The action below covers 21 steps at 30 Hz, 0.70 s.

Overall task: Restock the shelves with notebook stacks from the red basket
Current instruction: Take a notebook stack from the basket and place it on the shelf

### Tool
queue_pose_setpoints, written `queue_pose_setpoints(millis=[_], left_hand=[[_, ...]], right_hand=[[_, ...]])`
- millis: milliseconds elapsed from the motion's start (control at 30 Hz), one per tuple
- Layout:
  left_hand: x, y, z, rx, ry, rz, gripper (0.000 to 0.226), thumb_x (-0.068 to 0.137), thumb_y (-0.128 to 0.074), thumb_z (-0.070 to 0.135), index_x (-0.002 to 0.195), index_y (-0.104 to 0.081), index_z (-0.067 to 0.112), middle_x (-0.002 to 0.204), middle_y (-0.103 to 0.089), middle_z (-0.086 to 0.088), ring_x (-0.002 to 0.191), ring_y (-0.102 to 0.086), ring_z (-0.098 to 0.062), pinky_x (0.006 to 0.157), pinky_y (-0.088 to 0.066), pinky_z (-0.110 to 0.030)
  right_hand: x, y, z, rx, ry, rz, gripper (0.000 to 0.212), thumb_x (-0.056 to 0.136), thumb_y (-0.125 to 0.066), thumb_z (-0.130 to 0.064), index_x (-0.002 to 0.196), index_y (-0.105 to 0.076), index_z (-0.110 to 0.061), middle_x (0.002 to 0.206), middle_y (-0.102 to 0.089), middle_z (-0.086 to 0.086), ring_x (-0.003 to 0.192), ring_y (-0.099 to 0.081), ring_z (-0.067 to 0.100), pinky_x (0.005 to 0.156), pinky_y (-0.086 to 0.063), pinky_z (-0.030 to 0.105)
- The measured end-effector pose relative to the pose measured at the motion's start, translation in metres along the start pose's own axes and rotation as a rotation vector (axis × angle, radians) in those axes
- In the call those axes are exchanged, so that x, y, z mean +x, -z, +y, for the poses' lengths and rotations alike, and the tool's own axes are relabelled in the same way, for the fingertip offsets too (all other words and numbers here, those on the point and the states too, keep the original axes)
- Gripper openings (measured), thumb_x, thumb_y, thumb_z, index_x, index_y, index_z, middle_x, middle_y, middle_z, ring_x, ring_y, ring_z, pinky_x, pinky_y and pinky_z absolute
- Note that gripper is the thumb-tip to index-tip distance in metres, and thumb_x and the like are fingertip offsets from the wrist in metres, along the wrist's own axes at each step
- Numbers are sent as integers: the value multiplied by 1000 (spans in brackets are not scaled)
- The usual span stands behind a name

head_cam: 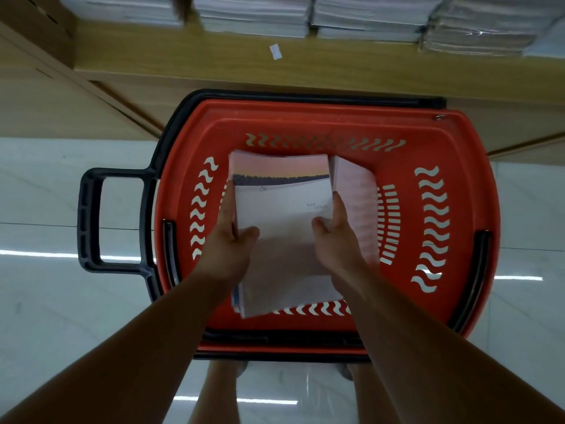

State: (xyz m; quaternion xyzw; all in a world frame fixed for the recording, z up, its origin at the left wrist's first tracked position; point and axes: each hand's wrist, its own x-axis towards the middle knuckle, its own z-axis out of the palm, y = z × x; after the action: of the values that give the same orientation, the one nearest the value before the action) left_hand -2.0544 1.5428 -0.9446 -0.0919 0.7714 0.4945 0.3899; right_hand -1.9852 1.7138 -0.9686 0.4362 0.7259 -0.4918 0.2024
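Head view, straight down. Both grips are on one notebook stack (284, 209) in the red basket (305, 117). My left grip (227, 249) clamps the stack's left edge, thumb on the top cover, fingers down the side. My right grip (336, 240) does the same on the right edge. Both are closed around that stack and hold nothing else.

The stack sits over the middle of the basket, its near edge overlapping the near wall. I can't tell if the underside is clear of the basket bottom. A second stack (357, 197) leans toward the basket's right wall, just beside the held one, maybe touching. The basket stands on the pale floor (46, 301), black handle (91, 221) out to the left. A wooden shelf (214, 65) lies just beyond, with a row of paper stacks (253, 13) on it.

My read of the step: lifting this stack out, shelf placement not yet done.

Risks:
- I see no wrap on the stack and I only squeeze its sides. If I tilt it, the middle notebooks could slip out or fan.
- My right fingers sit next to the leaning stack, so the lift may drag it over.
- The near edge could catch the basket rim.
- The shelf already carries a row, so this one goes on top or in front. Set down off-square, it could slide off.
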Motion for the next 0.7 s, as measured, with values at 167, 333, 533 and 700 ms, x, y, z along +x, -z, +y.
queue_pose_setpoints(millis=[167,333,533,700], left_hand=[[-36,-3,24,-37,-42,33,73,103,-53,16,153,-17,55,146,-45,12,124,-50,-14,100,-50,-44],[-91,6,69,-70,-92,-15,73,102,-52,10,150,-24,58,146,-50,14,126,-56,-8,97,-56,-38],[-180,32,161,-77,-132,-23,70,102,-53,10,147,-31,59,140,-56,21,126,-56,-10,99,-52,-33],[-261,53,250,-65,-213,-10,75,100,-49,-5,151,-33,48,139,-60,20,121,-61,-3,98,-53,-27]], right_hand=[[-41,33,-20,-6,4,-13,46,107,-42,-15,153,-34,-18,148,-47,0,104,-62,24,92,-48,39],[-105,75,-49,33,20,47,53,106,-46,-16,156,-30,-21,134,-58,-6,92,-65,18,80,-57,39],[-204,141,-112,172,-3,4,61,105,-49,-19,154,-22,-45,121,-62,1,77,-65,14,58,-48,21],[-279,194,-166,240,63,46,53,103,-49,-18,151,-36,-36,131,-63,8,72,-59,10,54,-45,18]])
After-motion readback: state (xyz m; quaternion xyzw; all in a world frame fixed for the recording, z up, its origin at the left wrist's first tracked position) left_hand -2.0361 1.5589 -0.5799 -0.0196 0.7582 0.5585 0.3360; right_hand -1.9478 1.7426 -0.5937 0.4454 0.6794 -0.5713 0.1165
